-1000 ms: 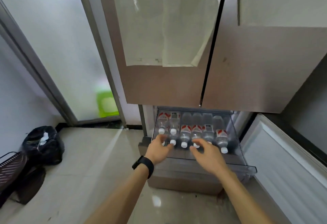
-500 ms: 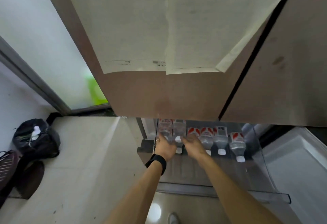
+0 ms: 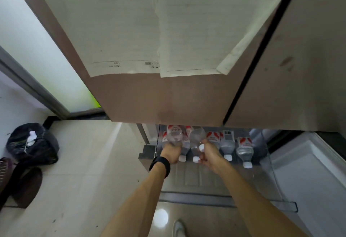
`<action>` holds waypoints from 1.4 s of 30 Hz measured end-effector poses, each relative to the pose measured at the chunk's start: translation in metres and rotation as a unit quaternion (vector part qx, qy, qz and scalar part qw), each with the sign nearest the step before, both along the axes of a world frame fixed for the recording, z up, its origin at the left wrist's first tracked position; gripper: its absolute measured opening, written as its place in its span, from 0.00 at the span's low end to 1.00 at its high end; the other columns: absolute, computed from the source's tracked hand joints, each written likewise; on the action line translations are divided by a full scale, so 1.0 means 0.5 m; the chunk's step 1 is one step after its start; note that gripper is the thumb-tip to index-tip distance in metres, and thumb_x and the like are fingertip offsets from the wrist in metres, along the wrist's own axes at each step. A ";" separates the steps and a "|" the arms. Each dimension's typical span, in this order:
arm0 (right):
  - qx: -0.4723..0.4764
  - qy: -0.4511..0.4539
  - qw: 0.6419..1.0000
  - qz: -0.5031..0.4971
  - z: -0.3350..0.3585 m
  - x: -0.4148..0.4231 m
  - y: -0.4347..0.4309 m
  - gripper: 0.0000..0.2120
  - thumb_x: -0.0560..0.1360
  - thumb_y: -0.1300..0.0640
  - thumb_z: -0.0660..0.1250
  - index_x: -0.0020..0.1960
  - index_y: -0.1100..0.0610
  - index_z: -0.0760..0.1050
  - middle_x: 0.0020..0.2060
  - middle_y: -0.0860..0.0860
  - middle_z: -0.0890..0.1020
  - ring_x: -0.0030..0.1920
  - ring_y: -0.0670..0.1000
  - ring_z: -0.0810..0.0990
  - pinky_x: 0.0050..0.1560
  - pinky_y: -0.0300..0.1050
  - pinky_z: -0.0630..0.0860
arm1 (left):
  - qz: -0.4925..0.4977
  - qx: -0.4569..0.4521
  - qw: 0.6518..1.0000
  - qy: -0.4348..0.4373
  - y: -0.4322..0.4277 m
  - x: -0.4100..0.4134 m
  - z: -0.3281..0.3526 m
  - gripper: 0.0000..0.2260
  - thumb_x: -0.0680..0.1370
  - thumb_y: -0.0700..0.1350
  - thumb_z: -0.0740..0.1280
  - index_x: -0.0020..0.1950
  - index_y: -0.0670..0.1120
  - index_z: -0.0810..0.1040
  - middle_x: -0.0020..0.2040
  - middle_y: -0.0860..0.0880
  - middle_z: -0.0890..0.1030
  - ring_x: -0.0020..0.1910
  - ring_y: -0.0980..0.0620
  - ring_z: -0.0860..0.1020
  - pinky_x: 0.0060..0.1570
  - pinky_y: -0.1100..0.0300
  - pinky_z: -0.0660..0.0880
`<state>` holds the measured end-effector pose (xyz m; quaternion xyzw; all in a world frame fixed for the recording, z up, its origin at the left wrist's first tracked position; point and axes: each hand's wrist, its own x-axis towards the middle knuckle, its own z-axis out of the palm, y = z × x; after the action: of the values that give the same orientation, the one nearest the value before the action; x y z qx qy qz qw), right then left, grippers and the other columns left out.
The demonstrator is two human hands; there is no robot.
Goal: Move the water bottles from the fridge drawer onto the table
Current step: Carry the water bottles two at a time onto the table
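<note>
Since the earlier frame both hands had gone from reaching over the caps to lifting, and two bottles were tipped up out of the row. At the left end of the fridge drawer point(image 3: 196, 198), the left hand point(image 3: 171, 154) was clenched round the neck of the left bottle point(image 3: 174, 136). Beside it, the right hand point(image 3: 210, 157) gripped the second bottle point(image 3: 196, 138) near its cap. The remaining bottles point(image 3: 227, 143) lay mostly toward the right wall. No table was in view. Judgement: none delivered yet.

The pulled-out fridge drawer point(image 3: 196, 179) holds water bottles point(image 3: 227, 144) lying on their sides in a row, white caps toward its front. Well apart on the tiled floor point(image 3: 89, 171) sits a black bag point(image 3: 37, 143).
</note>
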<state>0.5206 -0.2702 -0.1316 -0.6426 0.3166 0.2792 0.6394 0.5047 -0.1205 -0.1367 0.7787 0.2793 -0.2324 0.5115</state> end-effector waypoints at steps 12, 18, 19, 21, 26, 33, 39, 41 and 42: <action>-0.347 -0.239 0.871 0.252 0.066 -0.151 -0.207 0.21 0.80 0.37 0.59 0.56 0.55 0.73 0.46 0.54 0.81 0.46 0.56 0.80 0.44 0.49 0.74 | -0.195 0.338 0.918 -0.069 -0.029 -0.113 0.157 0.24 0.84 0.54 0.55 0.71 0.36 0.64 0.62 0.37 0.79 0.59 0.38 0.78 0.54 0.51 0.74; -0.410 -0.361 0.781 0.303 0.147 -0.179 -0.211 0.21 0.79 0.35 0.59 0.52 0.54 0.73 0.44 0.53 0.82 0.45 0.55 0.81 0.45 0.52 0.80 | -0.256 0.411 0.850 -0.208 -0.013 -0.134 0.257 0.12 0.84 0.54 0.55 0.54 0.45 0.66 0.46 0.44 0.80 0.40 0.43 0.77 0.37 0.55 0.68; -0.417 -0.373 0.770 0.307 0.153 -0.183 -0.208 0.21 0.79 0.35 0.59 0.51 0.54 0.73 0.42 0.52 0.82 0.43 0.55 0.81 0.43 0.52 0.80 | -0.284 0.399 0.844 -0.218 -0.013 -0.135 0.260 0.11 0.84 0.54 0.56 0.53 0.46 0.65 0.44 0.46 0.79 0.37 0.46 0.75 0.35 0.55 0.68; -0.432 -0.393 0.751 0.308 0.155 -0.187 -0.208 0.21 0.79 0.36 0.60 0.50 0.54 0.73 0.40 0.52 0.82 0.41 0.54 0.81 0.41 0.52 0.80 | -0.358 0.379 0.825 -0.220 -0.026 -0.140 0.256 0.11 0.83 0.54 0.58 0.55 0.47 0.66 0.42 0.49 0.76 0.37 0.48 0.74 0.36 0.56 0.70; -0.448 -0.373 0.751 0.311 0.136 -0.185 -0.227 0.18 0.78 0.38 0.62 0.51 0.53 0.73 0.43 0.52 0.83 0.41 0.54 0.80 0.40 0.50 0.79 | -0.467 0.372 0.777 -0.202 -0.075 -0.149 0.217 0.14 0.81 0.52 0.61 0.62 0.45 0.68 0.40 0.50 0.72 0.39 0.46 0.74 0.38 0.54 0.71; -0.394 -0.374 0.797 0.264 0.068 -0.205 -0.250 0.20 0.74 0.32 0.62 0.54 0.47 0.71 0.53 0.49 0.77 0.48 0.51 0.79 0.45 0.51 0.79 | -0.417 0.305 0.824 -0.234 -0.114 -0.145 0.148 0.17 0.77 0.56 0.65 0.62 0.49 0.70 0.56 0.50 0.74 0.50 0.46 0.77 0.45 0.52 0.75; -0.224 -0.348 0.865 0.283 0.024 -0.212 -0.250 0.37 0.71 0.41 0.76 0.74 0.42 0.62 0.67 0.41 0.71 0.65 0.43 0.72 0.61 0.42 0.71 | -0.326 0.137 0.912 -0.207 -0.117 -0.158 0.083 0.27 0.71 0.55 0.74 0.65 0.55 0.66 0.59 0.54 0.78 0.54 0.51 0.78 0.53 0.50 0.78; -0.224 -0.341 0.866 0.291 0.009 -0.208 -0.254 0.44 0.68 0.43 0.79 0.77 0.42 0.59 0.69 0.43 0.68 0.67 0.44 0.70 0.65 0.43 0.70 | -0.330 0.130 0.913 -0.200 -0.116 -0.162 0.060 0.33 0.68 0.58 0.76 0.69 0.59 0.64 0.63 0.55 0.77 0.58 0.52 0.77 0.57 0.51 0.78; -0.227 -0.339 0.867 0.287 0.006 -0.203 -0.254 0.45 0.67 0.43 0.80 0.76 0.43 0.59 0.70 0.45 0.68 0.67 0.45 0.70 0.65 0.45 0.71 | -0.326 0.129 0.916 -0.196 -0.116 -0.160 0.050 0.33 0.68 0.59 0.76 0.68 0.59 0.65 0.62 0.56 0.77 0.57 0.52 0.77 0.57 0.52 0.78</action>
<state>0.4191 -0.3974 -0.1286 -0.8876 -0.0628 0.1356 0.4356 0.4246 -0.1783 -0.1117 0.9157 -0.0683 -0.1910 0.3469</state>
